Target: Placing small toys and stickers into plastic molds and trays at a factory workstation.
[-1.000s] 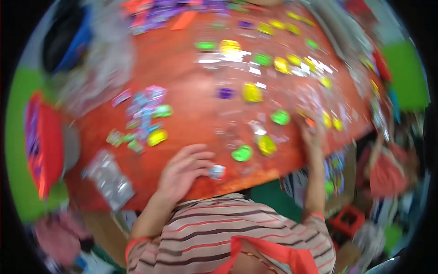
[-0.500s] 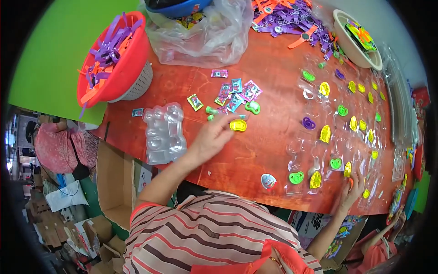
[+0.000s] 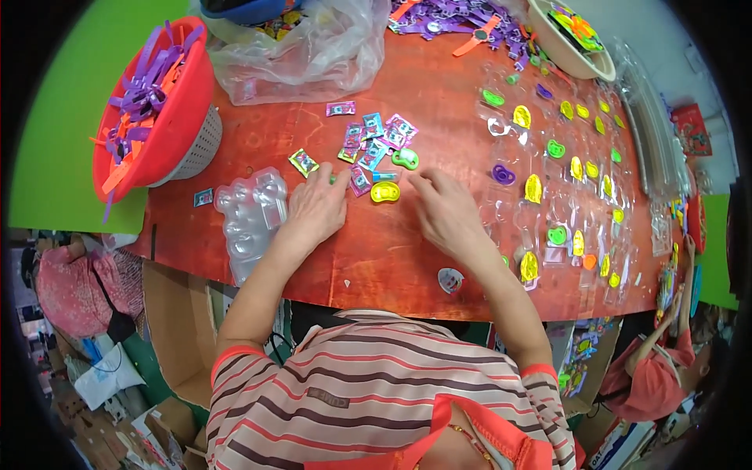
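My left hand (image 3: 317, 207) lies flat on the red-brown table (image 3: 392, 258), fingers spread, tips near a small printed packet (image 3: 303, 162). My right hand (image 3: 443, 210) rests palm down just right of a yellow bean-shaped toy (image 3: 385, 192), fingertips close to it. A green bean-shaped toy (image 3: 406, 159) and a pile of small colourful packets (image 3: 374, 139) lie just beyond both hands. Neither hand holds anything that I can see. A clear plastic blister tray (image 3: 251, 215) sits left of my left hand.
A red colander (image 3: 160, 117) of purple and orange strips stands at the far left. A clear plastic bag (image 3: 305, 55) lies at the back. Rows of clear blisters with yellow and green toys (image 3: 576, 168) cover the right side. A person in red (image 3: 658, 376) is at lower right.
The view swung left and steadied. My left hand stayed by the packets while my right hand came in from the far right edge and now rests beside the yellow toy.
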{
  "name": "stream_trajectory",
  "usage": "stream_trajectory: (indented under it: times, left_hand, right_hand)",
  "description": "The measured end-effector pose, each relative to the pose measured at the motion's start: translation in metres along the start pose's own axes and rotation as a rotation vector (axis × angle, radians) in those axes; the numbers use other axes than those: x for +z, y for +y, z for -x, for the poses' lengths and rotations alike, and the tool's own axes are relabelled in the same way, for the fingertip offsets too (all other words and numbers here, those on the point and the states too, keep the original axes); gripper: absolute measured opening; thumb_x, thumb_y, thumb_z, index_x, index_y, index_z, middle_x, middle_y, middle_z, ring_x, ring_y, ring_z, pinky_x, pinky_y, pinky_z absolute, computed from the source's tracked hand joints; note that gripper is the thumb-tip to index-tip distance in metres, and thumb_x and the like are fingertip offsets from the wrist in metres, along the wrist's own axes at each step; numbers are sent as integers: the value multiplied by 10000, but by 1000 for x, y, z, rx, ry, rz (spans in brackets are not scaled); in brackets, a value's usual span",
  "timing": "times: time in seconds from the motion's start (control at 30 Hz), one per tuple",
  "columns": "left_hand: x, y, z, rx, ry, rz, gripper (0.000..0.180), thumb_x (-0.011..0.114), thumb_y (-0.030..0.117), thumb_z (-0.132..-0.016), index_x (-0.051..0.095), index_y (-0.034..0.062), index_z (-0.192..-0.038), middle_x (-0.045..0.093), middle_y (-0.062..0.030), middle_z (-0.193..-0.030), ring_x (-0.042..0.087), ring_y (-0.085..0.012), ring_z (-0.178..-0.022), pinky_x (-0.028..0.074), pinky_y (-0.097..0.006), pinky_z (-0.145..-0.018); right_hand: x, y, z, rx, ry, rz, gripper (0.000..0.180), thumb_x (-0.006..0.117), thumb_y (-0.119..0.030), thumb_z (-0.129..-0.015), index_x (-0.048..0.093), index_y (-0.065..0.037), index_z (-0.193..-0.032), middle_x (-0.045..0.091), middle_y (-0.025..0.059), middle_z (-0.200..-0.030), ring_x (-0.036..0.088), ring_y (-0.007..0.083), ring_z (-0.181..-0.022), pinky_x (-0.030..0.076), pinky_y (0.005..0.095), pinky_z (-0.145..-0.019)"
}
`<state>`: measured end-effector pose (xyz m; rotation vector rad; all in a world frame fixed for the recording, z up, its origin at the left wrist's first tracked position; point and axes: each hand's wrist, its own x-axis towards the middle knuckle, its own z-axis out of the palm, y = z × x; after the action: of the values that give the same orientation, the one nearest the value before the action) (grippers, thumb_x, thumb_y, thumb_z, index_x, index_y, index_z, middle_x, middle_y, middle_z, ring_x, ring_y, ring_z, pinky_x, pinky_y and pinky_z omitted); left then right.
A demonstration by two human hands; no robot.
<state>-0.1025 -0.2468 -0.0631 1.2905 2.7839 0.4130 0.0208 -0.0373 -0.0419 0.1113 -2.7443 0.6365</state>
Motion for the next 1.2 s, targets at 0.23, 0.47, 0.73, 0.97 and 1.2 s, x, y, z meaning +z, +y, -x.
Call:
stream_trajectory:
  times: [0.23,0.47,0.73,0.97,1.2]
  left_hand:
    - [-17,25,8,-105,93,-130,535,642,233,-785,485,104,-1280,495,-174,-1188,500,-340,-1072,414,-462,-839]
    - [12,56,-8,35,172,-90,328,631,261,-745,593,93,-1024,516,-124,-960,499,-279,-932,372,-426,-745]
    - [27,60,-21,140,201,-69,212,592,134,-796,628,82,-999,566,-113,-973,551,-309,-918,428,-460,-723]
    - [16,77,-19,-250,92,1515,176,487,118,-958,516,32,-1109,577,-40,-1008,570,-119,-860,459,-257,-729]
    - [25,140,-21,-280,-2,1807,189,528,76,-930,475,61,-1111,584,-36,-932,598,-101,-806,501,-227,-680]
  right_hand:
    - [49,9,-30,34,-50,121,289,569,-62,-808,567,-50,-1097,564,144,-945,600,322,-834,497,422,-670]
    - [50,19,-44,244,140,130,224,611,-120,-787,552,-44,-990,552,173,-895,584,364,-783,481,450,-652]
    - [80,45,-24,213,211,43,160,639,-167,-701,611,-68,-823,598,136,-862,585,309,-838,475,419,-697]
    - [24,-4,7,206,324,-337,314,643,-93,-729,503,-26,-1001,538,155,-942,556,342,-869,466,434,-708]
    - [-11,-12,63,276,514,-482,304,601,-147,-826,512,-21,-1088,535,144,-969,567,320,-884,482,386,-703]
